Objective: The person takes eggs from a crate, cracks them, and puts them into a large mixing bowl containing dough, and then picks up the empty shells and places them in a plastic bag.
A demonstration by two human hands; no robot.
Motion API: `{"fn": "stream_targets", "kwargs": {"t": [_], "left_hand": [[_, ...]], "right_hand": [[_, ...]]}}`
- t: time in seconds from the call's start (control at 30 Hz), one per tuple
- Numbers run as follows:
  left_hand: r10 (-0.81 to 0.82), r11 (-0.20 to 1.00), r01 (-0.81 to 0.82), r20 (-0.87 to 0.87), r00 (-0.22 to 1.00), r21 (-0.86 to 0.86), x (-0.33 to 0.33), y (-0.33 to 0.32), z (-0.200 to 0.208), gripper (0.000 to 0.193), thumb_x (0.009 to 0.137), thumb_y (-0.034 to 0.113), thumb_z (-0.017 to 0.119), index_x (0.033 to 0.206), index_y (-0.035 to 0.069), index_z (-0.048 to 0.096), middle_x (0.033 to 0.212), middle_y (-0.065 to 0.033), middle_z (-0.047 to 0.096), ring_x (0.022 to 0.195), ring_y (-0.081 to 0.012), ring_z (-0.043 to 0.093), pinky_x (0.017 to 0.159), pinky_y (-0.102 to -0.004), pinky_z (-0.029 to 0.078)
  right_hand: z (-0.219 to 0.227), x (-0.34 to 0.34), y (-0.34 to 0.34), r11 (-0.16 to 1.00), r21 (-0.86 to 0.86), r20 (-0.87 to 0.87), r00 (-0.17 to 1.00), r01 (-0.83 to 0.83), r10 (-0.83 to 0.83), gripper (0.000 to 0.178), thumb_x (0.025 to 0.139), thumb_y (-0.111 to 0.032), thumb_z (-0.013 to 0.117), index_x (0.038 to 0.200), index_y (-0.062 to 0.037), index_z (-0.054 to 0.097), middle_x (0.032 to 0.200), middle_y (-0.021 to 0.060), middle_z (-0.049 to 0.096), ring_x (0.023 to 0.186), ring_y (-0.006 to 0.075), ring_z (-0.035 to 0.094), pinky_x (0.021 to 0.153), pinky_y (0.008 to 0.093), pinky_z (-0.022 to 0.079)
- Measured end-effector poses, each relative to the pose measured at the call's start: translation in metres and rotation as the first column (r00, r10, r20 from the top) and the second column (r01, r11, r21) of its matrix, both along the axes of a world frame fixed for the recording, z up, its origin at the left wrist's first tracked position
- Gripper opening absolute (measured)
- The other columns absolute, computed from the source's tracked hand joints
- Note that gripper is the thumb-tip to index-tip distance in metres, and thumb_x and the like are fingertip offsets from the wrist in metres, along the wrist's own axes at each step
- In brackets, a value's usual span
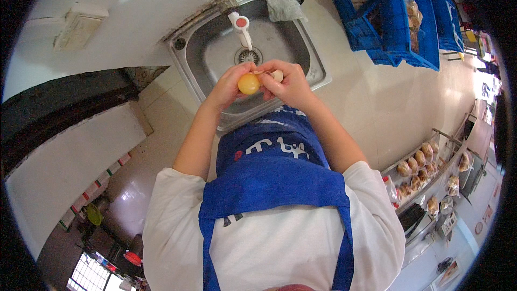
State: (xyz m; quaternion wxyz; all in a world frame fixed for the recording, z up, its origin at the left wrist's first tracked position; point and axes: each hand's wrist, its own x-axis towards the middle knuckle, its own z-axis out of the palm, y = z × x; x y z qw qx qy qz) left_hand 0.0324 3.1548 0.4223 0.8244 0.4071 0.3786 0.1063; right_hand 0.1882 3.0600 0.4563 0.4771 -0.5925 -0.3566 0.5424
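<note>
Over the near part of the steel sink (207, 73), both hands are close together with their fingertips nearly meeting. My left hand (227, 87) is closed round a smooth, glossy, yellow-orange ball-shaped thing (249, 83); its kind is not plain. Beside it, my right hand (293, 83) pinches a small whitish piece (278, 75). A thin pale strand runs between the whitish piece and the ball. The far side of the ball and some fingertips are hidden.
A white-handled tap (240, 24) hangs just beyond my hands, above the drain (249, 56). A grey cloth (284, 6) drapes over the sink's far right corner. Blue crates (425, 48) stand at the far right, and a rack of bagged bread (420, 157) at the right.
</note>
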Motion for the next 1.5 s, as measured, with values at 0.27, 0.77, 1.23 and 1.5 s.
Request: {"fn": "stream_targets", "kwargs": {"t": [0.27,0.77,1.23,1.5], "left_hand": [[-0.024,0.937,0.09,0.195,0.981,-0.337,0.004,-0.006,-0.012,0.034,0.098,0.04,0.038,0.098,0.01,0.054,0.066,-0.001,0.049,0.042,-0.0071,0.035,0.037,-0.0208,0.026],[0.13,0.991,-0.131,-0.019,0.991,-0.025,0.005,-0.005,-0.012,0.035,0.1,0.039,0.034,0.096,0.01,0.054,0.06,0.0003,0.044,0.043,-0.0065,0.032,0.039,-0.0219,0.022],[0.141,0.98,-0.11,-0.182,0.973,0.167,0.009,-0.005,-0.007,0.032,0.098,0.038,0.04,0.094,0.011,0.057,0.076,-0.0002,0.056,0.058,-0.0072,0.05,0.049,-0.0202,0.04],[0.237,0.892,-0.282,-0.165,0.957,-0.352,0.014,-0.018,-0.053,0.04,0.095,0.05,0.043,0.089,0.012,0.055,0.059,-0.001,0.048,0.042,-0.0092,0.038,0.038,-0.0225,0.027]], "right_hand": [[-0.011,-0.002,-0.007,0.982,0.009,0.04,0.981,0.189,-0.189,0.017,0.086,-0.012,0.06,0.097,0.0004,0.064,0.069,0.0072,0.066,0.052,0.0148,0.063,0.047,0.0264,0.05],[-0.012,0.004,-0.009,0.977,-0.045,-0.181,0.96,0.209,-0.214,0.016,0.08,-0.012,0.07,0.091,-0.0033,0.063,0.072,0.0024,0.063,0.061,0.0072,0.059,0.048,0.0212,0.047],[-0.014,0.015,0.013,0.973,0.232,0.477,0.872,0.002,-0.115,0.02,0.075,-0.016,0.072,0.079,0.0028,0.066,0.062,0.0029,0.06,0.057,0.0073,0.056,0.053,0.026,0.046],[-0.061,0.183,0.056,0.872,0.109,0.15,0.86,0.477,-0.489,0.019,0.086,-0.019,0.064,0.08,-0.0013,0.062,0.059,-0.0008,0.055,0.051,0.0061,0.049,0.047,0.0243,0.04]]}}
